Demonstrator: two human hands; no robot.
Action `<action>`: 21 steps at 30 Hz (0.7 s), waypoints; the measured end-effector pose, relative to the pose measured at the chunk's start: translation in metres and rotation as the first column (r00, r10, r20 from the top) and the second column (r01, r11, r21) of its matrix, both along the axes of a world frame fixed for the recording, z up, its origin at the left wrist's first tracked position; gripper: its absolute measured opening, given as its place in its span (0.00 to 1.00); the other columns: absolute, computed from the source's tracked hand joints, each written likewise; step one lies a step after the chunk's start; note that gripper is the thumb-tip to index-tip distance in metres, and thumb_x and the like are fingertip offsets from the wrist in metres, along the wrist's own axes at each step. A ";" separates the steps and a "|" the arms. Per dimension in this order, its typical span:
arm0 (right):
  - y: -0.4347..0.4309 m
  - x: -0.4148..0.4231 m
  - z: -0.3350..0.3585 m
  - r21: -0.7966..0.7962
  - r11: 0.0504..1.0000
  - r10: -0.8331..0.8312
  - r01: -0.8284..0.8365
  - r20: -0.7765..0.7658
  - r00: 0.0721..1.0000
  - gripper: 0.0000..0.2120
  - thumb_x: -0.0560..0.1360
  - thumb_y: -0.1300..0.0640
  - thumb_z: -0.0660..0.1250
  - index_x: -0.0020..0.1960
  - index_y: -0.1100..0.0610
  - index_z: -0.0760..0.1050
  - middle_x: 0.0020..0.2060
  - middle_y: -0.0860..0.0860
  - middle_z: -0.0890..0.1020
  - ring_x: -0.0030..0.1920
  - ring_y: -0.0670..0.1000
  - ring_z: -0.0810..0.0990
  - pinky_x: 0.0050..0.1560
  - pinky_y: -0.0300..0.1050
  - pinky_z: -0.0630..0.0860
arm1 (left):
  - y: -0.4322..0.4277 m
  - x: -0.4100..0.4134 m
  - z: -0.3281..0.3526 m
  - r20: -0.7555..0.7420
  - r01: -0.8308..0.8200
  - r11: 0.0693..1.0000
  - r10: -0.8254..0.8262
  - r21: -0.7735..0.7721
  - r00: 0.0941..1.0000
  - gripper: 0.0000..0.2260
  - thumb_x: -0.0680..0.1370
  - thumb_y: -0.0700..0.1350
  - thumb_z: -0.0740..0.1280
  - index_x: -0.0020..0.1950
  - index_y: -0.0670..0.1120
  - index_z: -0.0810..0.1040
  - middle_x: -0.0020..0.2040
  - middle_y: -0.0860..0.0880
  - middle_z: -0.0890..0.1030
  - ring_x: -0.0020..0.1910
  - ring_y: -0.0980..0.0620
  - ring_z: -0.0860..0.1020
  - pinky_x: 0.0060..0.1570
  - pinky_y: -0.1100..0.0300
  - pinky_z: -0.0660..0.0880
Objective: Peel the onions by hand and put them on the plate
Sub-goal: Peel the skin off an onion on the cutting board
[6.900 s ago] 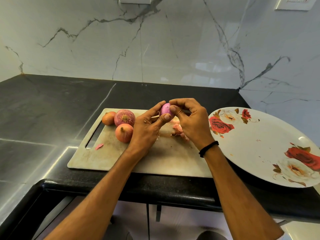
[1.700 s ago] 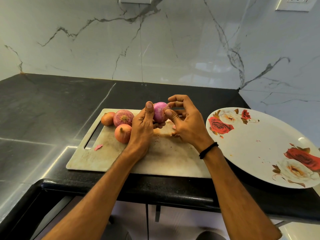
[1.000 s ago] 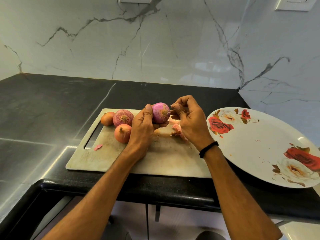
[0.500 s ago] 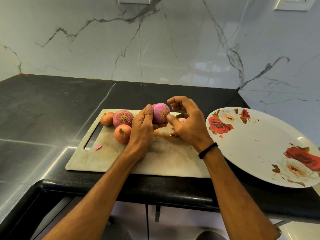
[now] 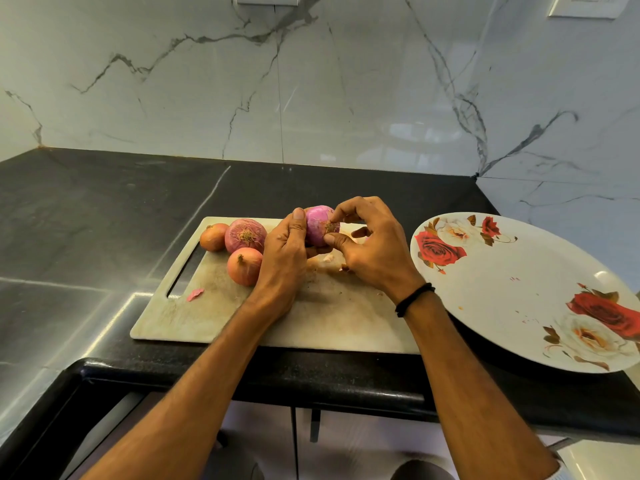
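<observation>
Black stone tabletop [image 5: 104, 220] carries a pale rectangular cutting board [image 5: 207, 317] with a handle slot at its left end. On the board's far left corner sit three unpeeled onions [image 5: 246, 235], touching one another, with a pink scrap of skin [image 5: 195, 294] nearer the front edge. Beside them the left hand [image 5: 282, 258] curls round a partly peeled purple onion [image 5: 317, 223], held just above the board — the right hand [image 5: 374, 251] pinches at its root tuft with thumb and forefinger. A black wristband [image 5: 414, 299] circles that wrist. Rightmost, just beside the board, lies a white round plate with red roses [image 5: 502, 299].
</observation>
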State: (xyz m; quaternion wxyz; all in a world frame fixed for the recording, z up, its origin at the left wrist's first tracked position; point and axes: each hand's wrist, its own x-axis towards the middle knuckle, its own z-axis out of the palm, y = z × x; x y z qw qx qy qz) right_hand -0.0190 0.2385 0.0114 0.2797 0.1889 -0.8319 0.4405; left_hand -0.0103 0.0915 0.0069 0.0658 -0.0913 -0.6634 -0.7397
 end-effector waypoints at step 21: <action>0.000 -0.003 -0.002 0.011 0.999 -0.030 0.031 -0.062 0.998 0.14 0.72 0.57 0.77 0.55 0.55 0.78 0.50 0.50 0.78 0.46 0.46 0.78 0.43 0.32 0.78 | -0.001 -0.002 -0.003 -0.003 0.010 1.000 -0.010 0.018 1.000 0.18 0.86 0.50 0.52 0.63 0.43 0.77 0.53 0.41 0.83 0.52 0.46 0.84 0.52 0.55 0.82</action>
